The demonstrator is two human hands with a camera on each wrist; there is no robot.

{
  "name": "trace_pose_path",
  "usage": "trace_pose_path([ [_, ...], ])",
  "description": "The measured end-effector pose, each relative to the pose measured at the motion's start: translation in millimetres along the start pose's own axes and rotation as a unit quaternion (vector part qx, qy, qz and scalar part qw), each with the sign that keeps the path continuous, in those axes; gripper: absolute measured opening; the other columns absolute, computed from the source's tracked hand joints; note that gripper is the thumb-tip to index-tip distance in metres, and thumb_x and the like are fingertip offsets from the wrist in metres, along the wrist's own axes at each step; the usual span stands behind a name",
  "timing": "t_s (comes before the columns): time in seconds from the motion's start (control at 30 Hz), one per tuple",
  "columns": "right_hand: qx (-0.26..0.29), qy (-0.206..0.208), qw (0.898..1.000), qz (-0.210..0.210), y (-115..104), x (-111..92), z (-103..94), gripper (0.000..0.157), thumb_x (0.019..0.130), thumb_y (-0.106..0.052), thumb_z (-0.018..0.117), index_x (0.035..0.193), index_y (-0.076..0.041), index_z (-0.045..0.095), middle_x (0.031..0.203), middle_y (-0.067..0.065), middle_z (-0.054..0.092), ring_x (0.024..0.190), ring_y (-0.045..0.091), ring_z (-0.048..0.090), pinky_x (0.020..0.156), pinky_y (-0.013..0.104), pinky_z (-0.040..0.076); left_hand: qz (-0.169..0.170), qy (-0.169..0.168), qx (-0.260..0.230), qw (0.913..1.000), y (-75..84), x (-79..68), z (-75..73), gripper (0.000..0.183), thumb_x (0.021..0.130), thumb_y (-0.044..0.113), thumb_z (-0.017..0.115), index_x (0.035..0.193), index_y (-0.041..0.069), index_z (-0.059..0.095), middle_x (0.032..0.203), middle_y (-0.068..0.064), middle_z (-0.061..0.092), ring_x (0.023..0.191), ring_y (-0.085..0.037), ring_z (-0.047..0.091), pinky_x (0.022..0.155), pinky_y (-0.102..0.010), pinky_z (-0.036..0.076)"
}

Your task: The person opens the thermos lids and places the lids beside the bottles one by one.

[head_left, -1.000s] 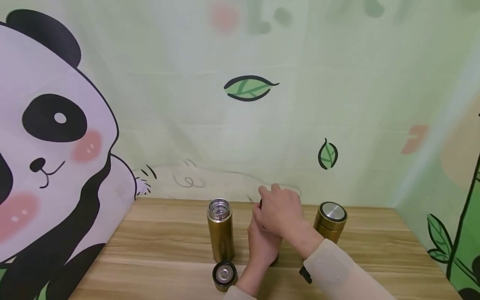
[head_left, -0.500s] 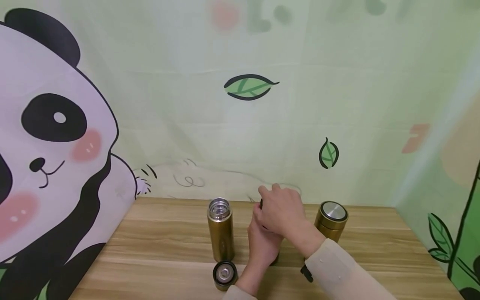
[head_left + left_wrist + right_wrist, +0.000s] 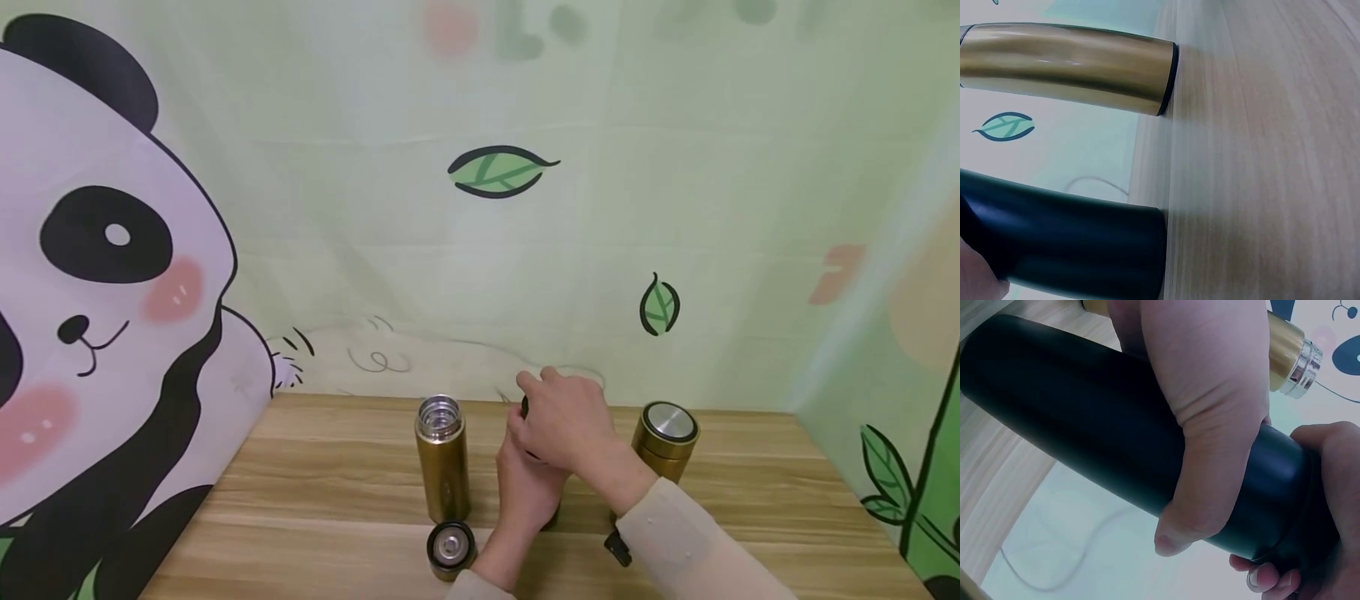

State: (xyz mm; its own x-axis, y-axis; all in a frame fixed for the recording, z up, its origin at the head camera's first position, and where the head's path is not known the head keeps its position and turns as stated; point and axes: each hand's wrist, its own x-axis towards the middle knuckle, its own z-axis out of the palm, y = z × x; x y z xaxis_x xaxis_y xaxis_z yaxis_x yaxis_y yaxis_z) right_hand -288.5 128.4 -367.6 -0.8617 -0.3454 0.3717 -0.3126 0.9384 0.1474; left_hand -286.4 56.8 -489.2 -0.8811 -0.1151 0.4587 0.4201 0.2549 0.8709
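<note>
A dark thermos bottle (image 3: 1085,406) stands on the table, largely covered by the hands in the head view. My left hand (image 3: 528,492) wraps round its body, thumb across the near side in the right wrist view. Above it, my right hand (image 3: 566,421) grips the black lid (image 3: 1310,544) at the top, fingers curled over it. Left of the hands stands a gold thermos bottle (image 3: 444,475), its steel mouth uncovered. In front of that lies a loose lid (image 3: 452,550), its inner side up. The left wrist view shows the dark bottle's base (image 3: 1116,250) at the tabletop.
To the right, partly behind the right forearm, stands another gold thermos bottle (image 3: 666,442) with its silver-topped lid on. A small black piece (image 3: 618,548) shows below the right cuff. The wooden table (image 3: 315,500) ends at a printed panda backdrop (image 3: 337,208).
</note>
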Motion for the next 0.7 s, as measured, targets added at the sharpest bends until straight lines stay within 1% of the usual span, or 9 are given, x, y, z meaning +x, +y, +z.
trace_pose_path([
  [0.2,0.007,0.002,1.000,-0.007,1.6,0.5,1.4,0.025,0.094,-0.041,0.062,0.099,-0.018,0.066,0.079,0.004,0.062,0.058,0.021,0.057,0.048,0.041,0.044,-0.004,-0.009,0.004,0.9999,-0.5,0.8,-0.3,0.065,0.083,0.024,0.085,0.138,0.020,0.051,0.121,0.009,0.071,0.109,-0.009,0.069,0.094,-0.034,0.056],
  [0.43,0.013,-0.001,1.000,-0.017,3.6,0.7,2.1,0.024,0.095,-0.041,0.061,0.099,-0.018,0.066,0.078,0.004,0.061,0.058,0.022,0.057,0.048,0.040,0.043,-0.008,-0.011,0.001,0.9999,-0.3,0.9,-0.1,0.062,0.081,0.024,0.086,0.133,0.023,0.052,0.115,0.012,0.071,0.104,-0.008,0.069,0.091,-0.032,0.056],
  [0.7,0.009,0.020,0.999,-0.041,5.9,0.5,1.4,0.021,0.093,-0.039,0.062,0.097,-0.019,0.068,0.075,0.003,0.060,0.056,0.022,0.056,0.047,0.039,0.042,-0.003,-0.011,0.002,0.9999,-0.8,1.1,0.1,0.064,0.080,0.023,0.087,0.134,0.022,0.052,0.117,0.011,0.071,0.105,-0.008,0.069,0.091,-0.032,0.057],
])
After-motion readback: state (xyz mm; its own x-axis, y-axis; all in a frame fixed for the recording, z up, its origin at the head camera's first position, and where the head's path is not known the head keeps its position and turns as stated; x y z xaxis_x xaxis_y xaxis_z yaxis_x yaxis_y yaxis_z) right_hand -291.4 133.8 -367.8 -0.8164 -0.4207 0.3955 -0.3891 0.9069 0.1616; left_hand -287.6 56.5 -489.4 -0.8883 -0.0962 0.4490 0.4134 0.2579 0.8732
